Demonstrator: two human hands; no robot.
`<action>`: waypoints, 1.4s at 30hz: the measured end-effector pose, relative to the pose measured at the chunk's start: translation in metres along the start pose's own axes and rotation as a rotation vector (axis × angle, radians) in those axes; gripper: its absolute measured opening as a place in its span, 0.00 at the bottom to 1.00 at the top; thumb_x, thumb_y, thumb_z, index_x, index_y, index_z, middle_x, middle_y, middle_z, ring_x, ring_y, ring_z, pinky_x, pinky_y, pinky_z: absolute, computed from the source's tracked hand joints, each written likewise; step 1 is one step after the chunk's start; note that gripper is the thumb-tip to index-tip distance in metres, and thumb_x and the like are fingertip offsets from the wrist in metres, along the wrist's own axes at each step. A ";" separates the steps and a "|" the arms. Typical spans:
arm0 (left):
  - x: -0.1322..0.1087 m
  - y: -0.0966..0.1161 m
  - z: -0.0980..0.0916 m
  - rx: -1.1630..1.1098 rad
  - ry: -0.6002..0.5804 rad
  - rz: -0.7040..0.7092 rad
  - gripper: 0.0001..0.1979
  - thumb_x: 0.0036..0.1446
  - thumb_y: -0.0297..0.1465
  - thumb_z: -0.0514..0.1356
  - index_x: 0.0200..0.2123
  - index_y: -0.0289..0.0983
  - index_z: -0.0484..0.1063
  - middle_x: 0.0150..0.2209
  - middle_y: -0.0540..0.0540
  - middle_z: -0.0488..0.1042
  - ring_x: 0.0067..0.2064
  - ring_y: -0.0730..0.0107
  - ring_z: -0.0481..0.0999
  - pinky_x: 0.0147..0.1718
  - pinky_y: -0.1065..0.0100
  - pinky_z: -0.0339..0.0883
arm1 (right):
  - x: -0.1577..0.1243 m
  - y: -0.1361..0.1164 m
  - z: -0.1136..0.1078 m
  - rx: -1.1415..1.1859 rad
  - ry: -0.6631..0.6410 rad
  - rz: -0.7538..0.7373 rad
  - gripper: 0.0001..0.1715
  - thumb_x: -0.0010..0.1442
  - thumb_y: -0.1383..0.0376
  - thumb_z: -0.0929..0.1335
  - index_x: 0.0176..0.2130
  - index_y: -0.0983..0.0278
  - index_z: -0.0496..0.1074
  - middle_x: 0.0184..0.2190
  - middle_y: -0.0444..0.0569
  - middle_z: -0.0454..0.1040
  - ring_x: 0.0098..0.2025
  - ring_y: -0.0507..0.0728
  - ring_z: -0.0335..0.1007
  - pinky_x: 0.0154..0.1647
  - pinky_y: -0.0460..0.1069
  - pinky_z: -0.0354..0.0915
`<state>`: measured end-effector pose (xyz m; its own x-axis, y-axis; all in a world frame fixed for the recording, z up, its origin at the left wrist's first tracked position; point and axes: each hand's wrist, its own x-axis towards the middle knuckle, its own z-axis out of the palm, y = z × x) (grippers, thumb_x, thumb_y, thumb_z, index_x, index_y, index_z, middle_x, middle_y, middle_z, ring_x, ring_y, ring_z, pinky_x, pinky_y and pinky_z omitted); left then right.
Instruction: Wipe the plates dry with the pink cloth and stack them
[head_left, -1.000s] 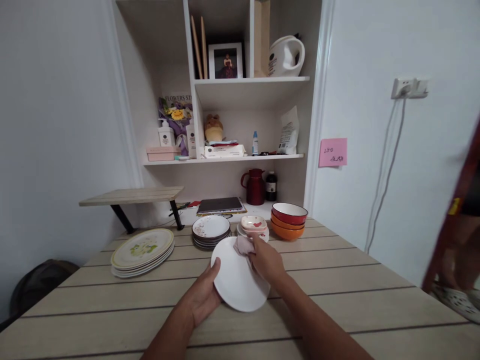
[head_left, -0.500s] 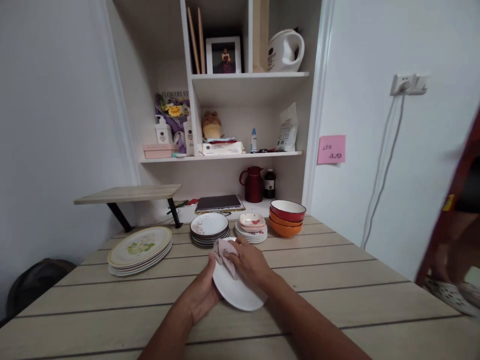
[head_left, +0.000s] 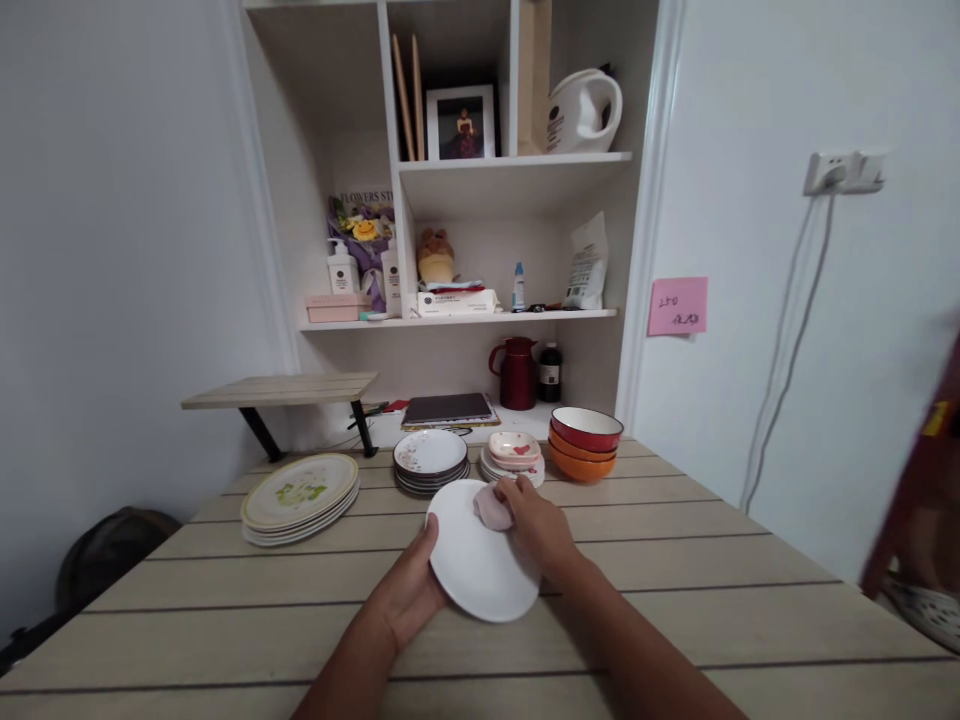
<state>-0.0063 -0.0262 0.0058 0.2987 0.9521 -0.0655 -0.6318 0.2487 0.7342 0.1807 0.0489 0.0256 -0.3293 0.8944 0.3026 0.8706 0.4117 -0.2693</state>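
A plain white plate (head_left: 484, 575) is tilted toward me above the wooden table. My left hand (head_left: 414, 590) grips its left edge, thumb on the upper face and fingers underneath. Bunched in my right hand (head_left: 536, 525) is a pale pinkish cloth (head_left: 494, 508), pressed against the plate's upper right face. Just beyond the plate stand a stack of dark-rimmed floral plates (head_left: 430, 455) and small heart-patterned dishes (head_left: 514, 448) on top of white saucers (head_left: 531, 476).
Yellow-rimmed plates (head_left: 300, 492) are stacked at the left, by a small raised wooden stand (head_left: 281, 388). Red and orange bowls (head_left: 585, 445) sit at the back right. Behind them, a white shelf unit (head_left: 517, 165) holds a red jug (head_left: 517, 373) and a closed laptop-like dark slab (head_left: 448, 407).
My right hand has moved the cloth from the plate's upper left to its upper right, uncovering more of its face. The camera view has shifted slightly, so the background sits further right.
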 end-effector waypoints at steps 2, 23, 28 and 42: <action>0.000 0.000 -0.001 -0.024 0.006 0.004 0.33 0.60 0.45 0.55 0.64 0.36 0.54 0.54 0.36 0.73 0.58 0.55 0.69 0.60 0.54 0.52 | -0.002 -0.001 0.002 -0.027 -0.023 -0.009 0.16 0.62 0.66 0.58 0.47 0.57 0.67 0.45 0.52 0.67 0.34 0.56 0.69 0.28 0.48 0.52; 0.004 -0.003 -0.007 -0.043 -0.100 -0.051 0.36 0.57 0.53 0.50 0.58 0.33 0.65 0.53 0.35 0.74 0.56 0.53 0.70 0.55 0.56 0.60 | -0.060 -0.033 -0.018 0.210 -0.252 -0.481 0.10 0.64 0.63 0.60 0.41 0.62 0.68 0.43 0.52 0.66 0.42 0.56 0.62 0.45 0.51 0.59; 0.005 -0.004 -0.006 -0.028 -0.052 -0.017 0.35 0.57 0.53 0.50 0.56 0.32 0.67 0.49 0.35 0.76 0.51 0.55 0.74 0.53 0.59 0.62 | -0.037 -0.065 0.004 0.170 -0.057 -0.390 0.08 0.62 0.66 0.63 0.40 0.61 0.71 0.44 0.50 0.67 0.41 0.56 0.62 0.42 0.49 0.58; 0.001 -0.005 -0.008 -0.052 -0.033 0.007 0.34 0.58 0.52 0.50 0.60 0.36 0.63 0.53 0.37 0.74 0.57 0.55 0.70 0.58 0.55 0.55 | -0.010 0.007 -0.007 0.032 -0.052 -0.214 0.14 0.63 0.66 0.60 0.45 0.61 0.71 0.46 0.53 0.68 0.45 0.58 0.65 0.39 0.49 0.58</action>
<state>-0.0083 -0.0252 -0.0032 0.3170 0.9477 -0.0373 -0.6697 0.2515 0.6987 0.1926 0.0414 0.0269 -0.5249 0.7932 0.3087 0.7667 0.5981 -0.2333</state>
